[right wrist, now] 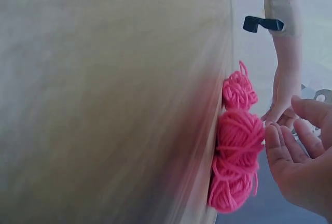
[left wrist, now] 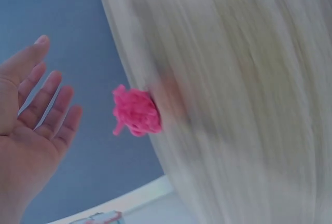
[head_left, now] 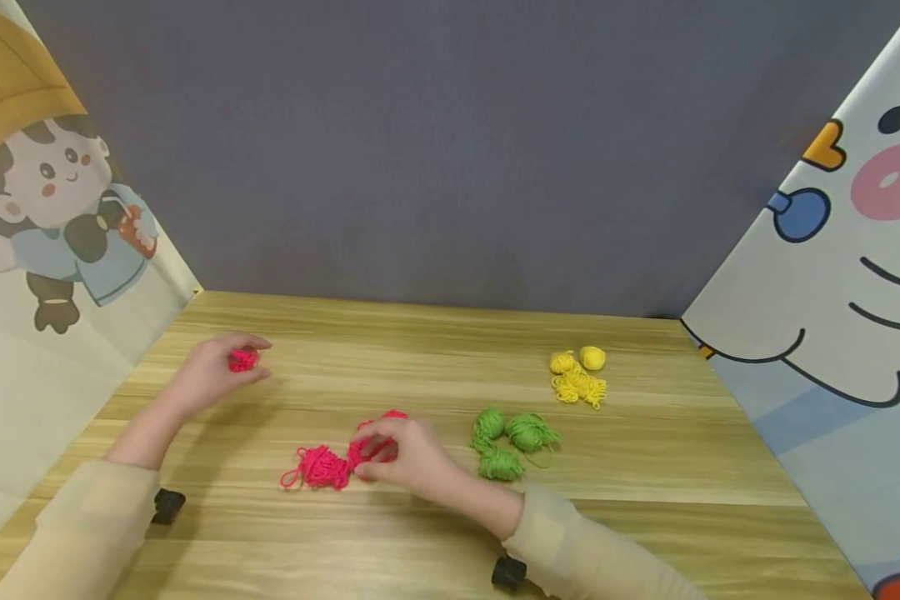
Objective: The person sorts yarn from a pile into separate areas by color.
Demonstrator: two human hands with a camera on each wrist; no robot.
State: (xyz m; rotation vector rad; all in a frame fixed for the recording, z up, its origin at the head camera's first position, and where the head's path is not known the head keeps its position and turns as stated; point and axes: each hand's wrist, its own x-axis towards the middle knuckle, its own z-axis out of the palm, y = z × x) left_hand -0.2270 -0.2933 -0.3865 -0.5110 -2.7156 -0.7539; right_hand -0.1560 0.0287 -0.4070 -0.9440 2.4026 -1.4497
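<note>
At the table's left, my left hand [head_left: 206, 377] is spread beside and above a small pink yarn ball [head_left: 243, 359]. In the left wrist view its fingers are loosely straight, and a gap separates them from that ball [left wrist: 136, 112], which sits on the tabletop. Near the middle, my right hand [head_left: 422, 461] reaches over pink yarn balls [head_left: 358, 454], partly covering them. The right wrist view shows its fingers relaxed, with fingertips very near or touching the middle ball [right wrist: 239, 136]; I cannot tell which. Another pink ball [head_left: 324, 467] with a loose loop lies just left of these.
Several green yarn balls [head_left: 501, 464] lie right of my right hand. Farther back on the right is a yellow yarn group [head_left: 579, 387]. A grey panel [head_left: 435, 167] closes off the back of the wooden table [head_left: 420, 350], and printed panels stand at both sides.
</note>
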